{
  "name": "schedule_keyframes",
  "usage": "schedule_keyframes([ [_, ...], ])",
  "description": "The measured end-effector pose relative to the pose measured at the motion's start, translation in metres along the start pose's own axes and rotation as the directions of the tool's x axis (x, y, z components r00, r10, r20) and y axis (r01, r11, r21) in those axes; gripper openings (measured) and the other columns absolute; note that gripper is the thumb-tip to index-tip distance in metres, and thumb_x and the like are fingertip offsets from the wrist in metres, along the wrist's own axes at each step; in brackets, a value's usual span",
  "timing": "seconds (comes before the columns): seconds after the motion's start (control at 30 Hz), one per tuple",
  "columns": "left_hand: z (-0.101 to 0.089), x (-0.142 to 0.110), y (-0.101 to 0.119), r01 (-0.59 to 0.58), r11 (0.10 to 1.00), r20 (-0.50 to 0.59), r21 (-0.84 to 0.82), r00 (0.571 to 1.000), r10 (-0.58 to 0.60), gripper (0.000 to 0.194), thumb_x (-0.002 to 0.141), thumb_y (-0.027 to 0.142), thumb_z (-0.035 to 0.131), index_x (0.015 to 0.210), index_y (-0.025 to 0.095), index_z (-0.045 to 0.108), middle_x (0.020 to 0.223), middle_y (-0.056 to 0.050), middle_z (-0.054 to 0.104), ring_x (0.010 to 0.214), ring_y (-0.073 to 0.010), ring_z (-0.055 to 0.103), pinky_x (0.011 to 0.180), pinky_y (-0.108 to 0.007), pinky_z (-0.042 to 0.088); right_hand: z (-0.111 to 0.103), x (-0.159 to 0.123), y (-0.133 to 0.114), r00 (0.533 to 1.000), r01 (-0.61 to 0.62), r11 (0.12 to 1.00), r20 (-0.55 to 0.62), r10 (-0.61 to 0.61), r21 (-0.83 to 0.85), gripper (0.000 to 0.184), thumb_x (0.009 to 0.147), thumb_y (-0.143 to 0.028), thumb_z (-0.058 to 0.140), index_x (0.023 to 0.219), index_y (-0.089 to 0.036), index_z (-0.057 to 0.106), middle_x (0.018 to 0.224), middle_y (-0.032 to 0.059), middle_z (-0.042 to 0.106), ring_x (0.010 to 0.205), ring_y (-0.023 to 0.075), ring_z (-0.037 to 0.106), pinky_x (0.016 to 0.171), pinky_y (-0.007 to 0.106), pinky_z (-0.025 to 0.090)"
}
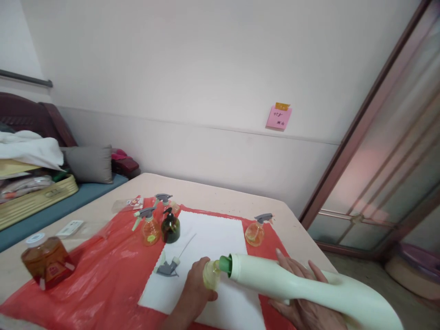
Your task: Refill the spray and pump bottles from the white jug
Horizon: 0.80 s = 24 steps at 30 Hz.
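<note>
My left hand (pixel 196 288) is wrapped round a small see-through yellowish bottle (pixel 210 276), holding it over the white sheet (pixel 202 231). With my right hand (pixel 305 307) I grip a large pale green plastic jug (pixel 264 272) by its handle part, tipped on its side. Its green spout (pixel 225 264) points left and meets the small bottle's mouth; whether liquid is flowing cannot be seen. A grey trigger spray head (pixel 167 267) with a thin tube lies on the sheet, left of my left hand.
Orange spray bottles (pixel 150 230) and a dark green pump bottle (pixel 171 228) stand left of the sheet. Another spray bottle (pixel 255 233) stands to the right. A jar of amber liquid (pixel 48 263) and a small scale (pixel 70 228) are far left. Red plastic (pixel 99 270) covers the table.
</note>
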<state>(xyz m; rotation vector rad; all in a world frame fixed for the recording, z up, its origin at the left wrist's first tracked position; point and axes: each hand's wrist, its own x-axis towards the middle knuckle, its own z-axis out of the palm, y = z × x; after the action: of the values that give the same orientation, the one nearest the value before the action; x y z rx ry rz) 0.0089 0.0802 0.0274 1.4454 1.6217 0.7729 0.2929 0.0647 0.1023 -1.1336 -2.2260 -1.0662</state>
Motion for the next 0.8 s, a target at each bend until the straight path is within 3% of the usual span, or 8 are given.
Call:
schedule_keyframes([
  [0.23,0.0004,0.0014,-0.0007,-0.017,1.000,0.014,0.008,1.000,0.016,0.078,0.047,0.003,0.072,0.121,0.018,0.052,0.119,-0.005,0.057,0.110,-0.0213,0.052,0.092,-0.024,0.039,-0.0065,0.0027,0.0015,0.998,0.055,0.997,-0.008,-0.056,-0.045,0.089,0.082,-0.043,0.060,0.152,-0.006,0.019,0.122,0.0169,0.066,0.102,0.0305,0.060,0.107,0.054,0.027],
  [0.5,0.0048,0.0050,-0.0057,-0.021,1.000,-0.002,0.017,1.000,0.021,0.082,0.046,0.003,0.072,0.124,0.017,0.052,0.122,-0.007,0.055,0.113,-0.0223,0.050,0.093,-0.025,0.039,-0.0082,-0.0019,0.0063,0.996,0.084,0.995,0.028,-0.083,-0.055,0.066,0.081,-0.043,0.062,0.137,-0.010,0.048,0.123,0.0140,0.066,0.107,0.0308,0.059,0.110,0.056,0.023],
  [0.8,0.0059,0.0066,-0.0065,-0.037,0.998,0.002,0.051,0.999,0.037,0.074,0.046,0.003,0.071,0.116,0.021,0.055,0.119,-0.004,0.057,0.111,-0.0227,0.050,0.091,-0.027,0.038,-0.0083,-0.0038,0.0060,0.996,0.076,0.995,0.048,-0.073,-0.059,0.060,0.082,-0.040,0.060,0.136,-0.015,0.050,0.128,0.0133,0.064,0.111,0.0315,0.058,0.112,0.057,0.020],
])
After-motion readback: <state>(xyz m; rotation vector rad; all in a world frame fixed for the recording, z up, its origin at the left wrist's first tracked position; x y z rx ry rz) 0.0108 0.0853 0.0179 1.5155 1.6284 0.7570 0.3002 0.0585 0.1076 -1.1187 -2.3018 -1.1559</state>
